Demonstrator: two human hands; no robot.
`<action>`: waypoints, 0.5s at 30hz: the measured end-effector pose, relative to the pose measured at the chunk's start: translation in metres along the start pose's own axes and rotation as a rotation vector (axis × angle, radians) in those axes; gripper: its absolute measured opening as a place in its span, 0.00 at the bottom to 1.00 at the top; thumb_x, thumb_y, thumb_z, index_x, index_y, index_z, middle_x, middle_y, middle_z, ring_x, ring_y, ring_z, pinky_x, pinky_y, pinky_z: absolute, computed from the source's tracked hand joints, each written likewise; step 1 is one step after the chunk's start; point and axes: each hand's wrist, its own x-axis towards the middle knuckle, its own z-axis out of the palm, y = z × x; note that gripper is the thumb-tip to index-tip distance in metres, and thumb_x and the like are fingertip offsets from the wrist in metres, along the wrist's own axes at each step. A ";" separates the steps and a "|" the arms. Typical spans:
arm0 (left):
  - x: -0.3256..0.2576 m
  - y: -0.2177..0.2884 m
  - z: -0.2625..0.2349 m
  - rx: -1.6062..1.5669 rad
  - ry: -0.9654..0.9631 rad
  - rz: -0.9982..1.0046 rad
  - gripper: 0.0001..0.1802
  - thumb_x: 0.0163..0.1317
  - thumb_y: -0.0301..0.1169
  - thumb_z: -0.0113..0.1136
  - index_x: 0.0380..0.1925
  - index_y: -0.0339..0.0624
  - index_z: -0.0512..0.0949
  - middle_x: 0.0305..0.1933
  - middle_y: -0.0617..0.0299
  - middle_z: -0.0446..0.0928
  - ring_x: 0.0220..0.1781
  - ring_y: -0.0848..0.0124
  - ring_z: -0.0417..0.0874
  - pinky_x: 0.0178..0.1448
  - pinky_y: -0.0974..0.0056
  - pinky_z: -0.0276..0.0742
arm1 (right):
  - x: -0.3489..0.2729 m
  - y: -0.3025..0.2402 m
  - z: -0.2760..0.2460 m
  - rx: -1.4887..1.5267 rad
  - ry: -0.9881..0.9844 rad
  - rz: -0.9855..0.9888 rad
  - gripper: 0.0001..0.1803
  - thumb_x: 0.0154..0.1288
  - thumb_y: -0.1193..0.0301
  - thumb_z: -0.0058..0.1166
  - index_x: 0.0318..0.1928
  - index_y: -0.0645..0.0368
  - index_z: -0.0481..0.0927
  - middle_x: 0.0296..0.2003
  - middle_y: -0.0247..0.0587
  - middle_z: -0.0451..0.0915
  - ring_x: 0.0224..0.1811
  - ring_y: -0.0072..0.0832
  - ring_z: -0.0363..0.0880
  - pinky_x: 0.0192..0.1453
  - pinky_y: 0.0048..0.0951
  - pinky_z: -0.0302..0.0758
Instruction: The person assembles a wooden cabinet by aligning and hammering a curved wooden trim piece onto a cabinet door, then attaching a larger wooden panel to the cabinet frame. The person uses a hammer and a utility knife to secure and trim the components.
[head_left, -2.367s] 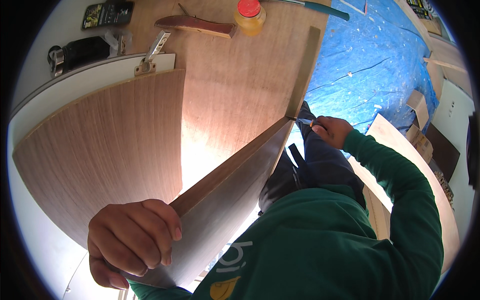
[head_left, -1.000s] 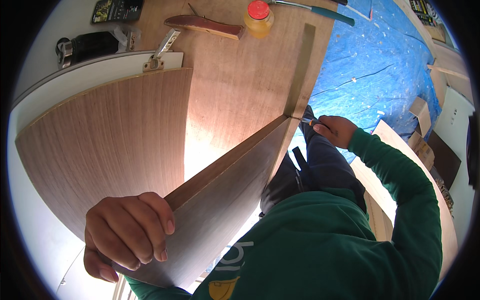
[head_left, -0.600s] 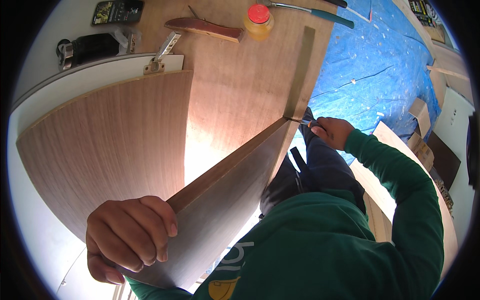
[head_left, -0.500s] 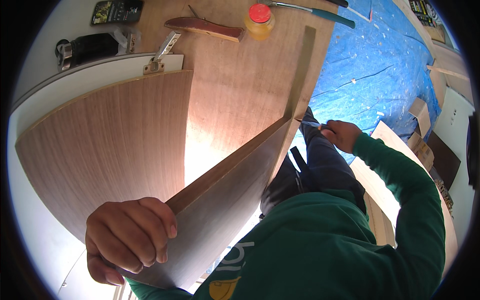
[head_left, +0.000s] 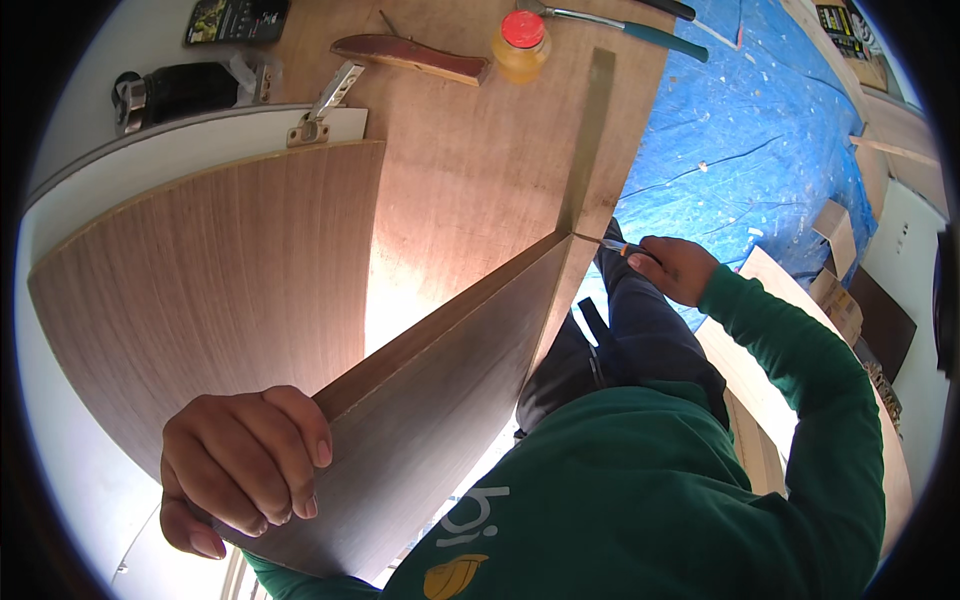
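My left hand point(head_left: 240, 465) is closed over the near end of a wood panel point(head_left: 440, 400) with a greyish face. The panel stands on edge, slanting from the lower left up to its far corner on the bench. In my right hand point(head_left: 678, 268) is a narrow-bladed hand tool point(head_left: 622, 248) with an orange and dark handle. Its thin tip reaches the panel's far corner, seemingly touching it. From that corner a darker band point(head_left: 590, 130) runs away over the bench top; I cannot tell whether it is a strip or a shadow.
On the wooden bench point(head_left: 450, 150) lie a curved red-brown piece point(head_left: 410, 58), a red-lidded jar point(head_left: 520, 48) and a hammer point(head_left: 620, 25). A wood-grain door panel point(head_left: 220, 290) with a hinge point(head_left: 310, 125) is at left, near a black bottle point(head_left: 185, 95). Blue sheeting point(head_left: 740, 160) covers the floor.
My left hand and the panel have shifted slightly left. My right hand has moved a little left, and the tool's tip has come to the panel's far corner.
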 end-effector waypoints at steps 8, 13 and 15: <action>0.000 0.001 0.001 0.004 0.009 -0.026 0.18 0.63 0.40 0.59 0.17 0.43 0.78 0.17 0.58 0.78 0.26 0.62 0.86 0.55 0.50 0.76 | 0.026 -0.013 0.002 -0.080 -0.070 0.003 0.28 0.81 0.47 0.40 0.43 0.61 0.80 0.33 0.59 0.82 0.39 0.58 0.80 0.47 0.53 0.76; 0.004 0.002 -0.002 0.017 -0.023 -0.025 0.18 0.62 0.39 0.60 0.16 0.43 0.77 0.18 0.57 0.78 0.25 0.62 0.86 0.54 0.50 0.77 | 0.024 -0.007 0.008 -0.163 -0.012 -0.011 0.28 0.81 0.47 0.40 0.44 0.61 0.79 0.34 0.57 0.82 0.40 0.58 0.82 0.48 0.54 0.77; 0.005 0.001 -0.003 0.012 -0.021 -0.004 0.18 0.61 0.39 0.60 0.16 0.43 0.77 0.18 0.57 0.78 0.25 0.62 0.85 0.55 0.49 0.77 | 0.020 -0.002 0.011 -0.159 0.002 -0.024 0.27 0.81 0.47 0.40 0.45 0.60 0.79 0.34 0.57 0.83 0.40 0.58 0.82 0.47 0.53 0.77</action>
